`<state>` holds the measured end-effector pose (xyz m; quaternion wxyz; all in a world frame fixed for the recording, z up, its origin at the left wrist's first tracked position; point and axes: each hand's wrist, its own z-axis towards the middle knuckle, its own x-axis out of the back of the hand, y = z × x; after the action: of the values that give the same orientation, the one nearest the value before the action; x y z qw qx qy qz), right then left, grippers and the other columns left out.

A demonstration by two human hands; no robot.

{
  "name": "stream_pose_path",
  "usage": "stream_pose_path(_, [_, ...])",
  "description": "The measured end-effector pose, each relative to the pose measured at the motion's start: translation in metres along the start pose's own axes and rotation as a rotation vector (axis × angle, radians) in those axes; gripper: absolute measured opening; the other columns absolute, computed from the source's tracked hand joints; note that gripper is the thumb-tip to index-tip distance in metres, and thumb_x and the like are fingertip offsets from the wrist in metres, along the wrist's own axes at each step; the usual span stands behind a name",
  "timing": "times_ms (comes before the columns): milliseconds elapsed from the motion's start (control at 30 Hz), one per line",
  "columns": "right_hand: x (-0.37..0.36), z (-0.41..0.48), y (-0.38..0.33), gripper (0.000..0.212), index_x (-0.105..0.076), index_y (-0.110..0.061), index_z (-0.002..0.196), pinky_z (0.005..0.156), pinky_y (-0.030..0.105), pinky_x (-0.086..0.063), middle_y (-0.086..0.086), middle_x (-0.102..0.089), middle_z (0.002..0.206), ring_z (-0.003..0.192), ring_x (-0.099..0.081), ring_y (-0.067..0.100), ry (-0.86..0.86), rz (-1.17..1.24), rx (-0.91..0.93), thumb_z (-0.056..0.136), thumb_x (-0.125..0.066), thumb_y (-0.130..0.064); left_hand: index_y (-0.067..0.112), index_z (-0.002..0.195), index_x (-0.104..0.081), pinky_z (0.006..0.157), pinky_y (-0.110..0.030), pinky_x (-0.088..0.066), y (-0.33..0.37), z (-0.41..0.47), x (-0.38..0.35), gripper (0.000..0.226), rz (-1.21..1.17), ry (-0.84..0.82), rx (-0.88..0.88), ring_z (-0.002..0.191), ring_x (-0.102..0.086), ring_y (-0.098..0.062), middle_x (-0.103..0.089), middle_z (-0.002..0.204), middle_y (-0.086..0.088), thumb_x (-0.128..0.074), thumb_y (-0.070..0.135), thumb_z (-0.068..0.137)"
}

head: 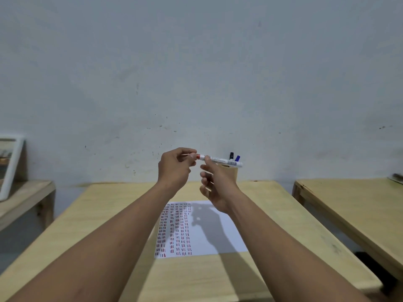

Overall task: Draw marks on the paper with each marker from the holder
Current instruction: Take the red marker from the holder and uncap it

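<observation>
Holder [231,173]: black, blue markers inside | hands: left [174,168] pinches red marker [220,160] cap end, right [214,188] grips barrel

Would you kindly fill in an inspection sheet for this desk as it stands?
Surface: wooden table, bare around the sheet.
Job's things: paper flat, rows of red marks on its left part; red marker held level in the air; holder behind, with black marker and blue marker.
Clutter: nothing seen.
Grippers: left hand pinches the marker's red end; right hand grips its barrel.
Cables: nothing seen.
Surroundings: scuffed wall, side tables, leaning frame.
</observation>
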<state>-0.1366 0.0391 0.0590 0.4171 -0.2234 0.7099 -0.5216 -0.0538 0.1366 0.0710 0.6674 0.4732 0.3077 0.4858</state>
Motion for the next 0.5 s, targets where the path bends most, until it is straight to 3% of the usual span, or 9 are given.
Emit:
stream_pose_path(100, [-0.009, 0.005, 0.005, 0.018, -0.070, -0.011, 0.091, 0.044, 0.017, -0.047, -0.003, -0.059, 0.061, 0.050, -0.051, 0.006, -0.009, 0.202, 0.002, 0.095, -0.073, -0.029, 0.019, 0.094, -0.076, 0.084, -0.045, -0.061, -0.002, -0.005, 0.012, 0.008, 0.040, -0.043, -0.004, 0.087, -0.074, -0.018, -0.078, 0.088, -0.003, -0.068, 0.017, 0.092])
stream_pose_path(300, [-0.025, 0.008, 0.015, 0.019, -0.070, -0.005, 0.080, 0.052, 0.016, -0.054, 0.003, -0.065, 0.064, 0.052, -0.061, 0.006, -0.054, 0.198, 0.114, 0.097, -0.069, -0.015, 0.012, 0.097, -0.076, 0.081, -0.041, -0.062, -0.009, -0.008, 0.033, 0.013, 0.057, -0.026, 0.016, 0.087, -0.074, -0.016, -0.078, 0.091, -0.006, -0.066, 0.019, 0.094])
stream_pose_path(500, [-0.031, 0.014, 0.028, 0.017, -0.071, -0.001, 0.086, 0.057, 0.018, -0.057, 0.004, -0.067, 0.066, 0.058, -0.064, 0.010, -0.033, 0.188, 0.155, 0.097, -0.069, -0.014, 0.011, 0.086, -0.077, 0.077, -0.041, -0.063, -0.024, -0.004, 0.049, 0.019, 0.059, 0.018, 0.050, 0.075, -0.069, -0.016, -0.074, 0.081, -0.007, -0.065, 0.022, 0.095])
